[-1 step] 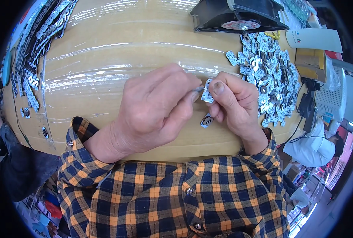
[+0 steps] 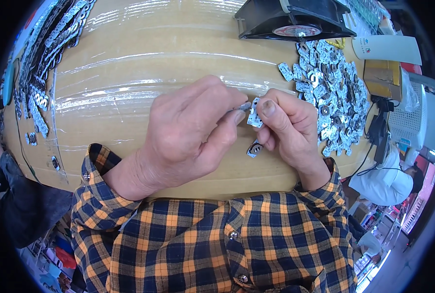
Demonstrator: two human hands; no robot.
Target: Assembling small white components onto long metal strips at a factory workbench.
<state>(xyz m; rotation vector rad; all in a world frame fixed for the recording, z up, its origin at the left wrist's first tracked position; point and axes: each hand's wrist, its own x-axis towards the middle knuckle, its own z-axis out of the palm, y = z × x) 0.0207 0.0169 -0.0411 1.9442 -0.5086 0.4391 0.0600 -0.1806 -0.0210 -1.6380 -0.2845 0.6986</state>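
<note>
Your right hand [image 2: 288,129] pinches a small flat silvery metal piece [image 2: 254,116] between thumb and fingers; your left hand [image 2: 188,132] closes on its left edge. Right of this piece lies a heap of similar pieces [image 2: 330,93] on the plastic-wrapped table [image 2: 129,73]; a black fan [image 2: 290,19] sits beyond it.

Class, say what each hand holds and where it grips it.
Right hand pinches a small metal plate by its right edge; another plate hangs below. Left hand pinches a small grey piece at its tip.

Tan table [image 2: 144,63] w/ plastic film: metal-part pile [image 2: 330,93], black fan [image 2: 295,22]
</note>
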